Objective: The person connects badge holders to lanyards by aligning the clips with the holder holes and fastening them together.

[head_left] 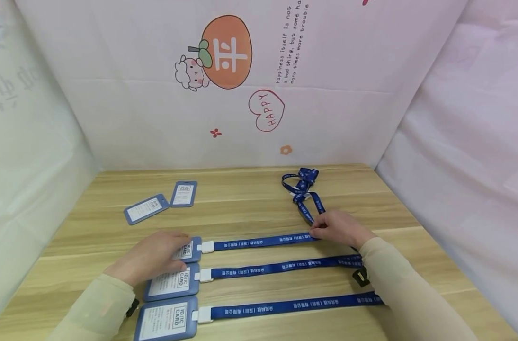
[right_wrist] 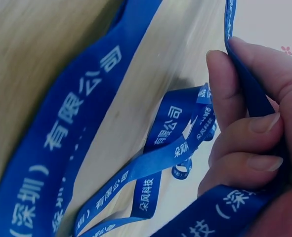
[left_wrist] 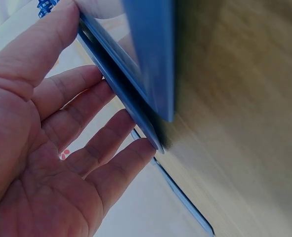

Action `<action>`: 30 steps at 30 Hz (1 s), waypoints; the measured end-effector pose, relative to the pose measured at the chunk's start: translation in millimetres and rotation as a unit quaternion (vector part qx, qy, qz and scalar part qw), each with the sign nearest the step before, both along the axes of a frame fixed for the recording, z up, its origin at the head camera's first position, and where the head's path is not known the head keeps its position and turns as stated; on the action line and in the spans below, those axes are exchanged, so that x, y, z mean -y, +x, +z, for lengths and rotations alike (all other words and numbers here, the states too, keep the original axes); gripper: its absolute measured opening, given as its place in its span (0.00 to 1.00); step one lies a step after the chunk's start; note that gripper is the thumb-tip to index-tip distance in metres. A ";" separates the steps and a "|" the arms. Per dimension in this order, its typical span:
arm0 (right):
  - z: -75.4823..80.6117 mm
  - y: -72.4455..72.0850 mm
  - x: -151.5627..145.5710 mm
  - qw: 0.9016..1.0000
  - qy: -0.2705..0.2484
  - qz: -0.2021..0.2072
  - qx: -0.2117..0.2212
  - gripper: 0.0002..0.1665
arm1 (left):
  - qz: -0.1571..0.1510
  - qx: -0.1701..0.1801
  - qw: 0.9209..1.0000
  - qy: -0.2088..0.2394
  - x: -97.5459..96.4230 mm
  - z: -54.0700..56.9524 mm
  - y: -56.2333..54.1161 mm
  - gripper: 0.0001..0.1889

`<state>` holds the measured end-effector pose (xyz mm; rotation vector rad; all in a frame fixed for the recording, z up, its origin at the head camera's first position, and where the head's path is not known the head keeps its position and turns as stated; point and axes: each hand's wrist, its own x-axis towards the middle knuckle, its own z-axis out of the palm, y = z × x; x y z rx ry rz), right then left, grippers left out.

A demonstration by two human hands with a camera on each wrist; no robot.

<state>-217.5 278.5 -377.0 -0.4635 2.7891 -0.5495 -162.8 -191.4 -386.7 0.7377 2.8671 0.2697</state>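
My left hand [head_left: 156, 255] lies over the farthest of three joined blue ID card holders [head_left: 194, 250]. In the left wrist view its fingers [left_wrist: 118, 163] are nearly straight, their tips touching the holder's edge; the thumb lies by the same holder. A blue lanyard [head_left: 259, 242] with white lettering runs right from that holder's white clip [head_left: 208, 246]. My right hand [head_left: 340, 229] pinches this lanyard, and in the right wrist view the strap [right_wrist: 252, 89] passes between thumb and fingers. Its further length hangs folded below the hand.
Nearer me lie a middle card holder [head_left: 169, 284] and a nearest one [head_left: 167, 319], their lanyards stretched right. A black buckle [head_left: 361, 277] sits by the right sleeve. Behind are two loose holders [head_left: 146, 209] [head_left: 184, 194] and a heap of blue lanyard [head_left: 306, 182].
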 end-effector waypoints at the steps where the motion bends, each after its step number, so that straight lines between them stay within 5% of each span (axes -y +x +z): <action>1: -0.3 0.0 -1.1 1.000 0.002 0.002 -0.003 0.07 | 0.000 0.001 1.000 0.000 -0.2 0.0 -0.1 0.33; 16: -1.8 3.8 -14.2 0.996 0.080 0.020 -0.020 0.06 | -0.010 -0.014 1.000 0.007 1.4 -2.1 0.6 0.33; 30: 3.2 5.6 -22.9 0.989 0.148 -0.027 -0.002 0.12 | -0.010 -0.005 1.000 0.002 1.6 -2.8 0.3 0.33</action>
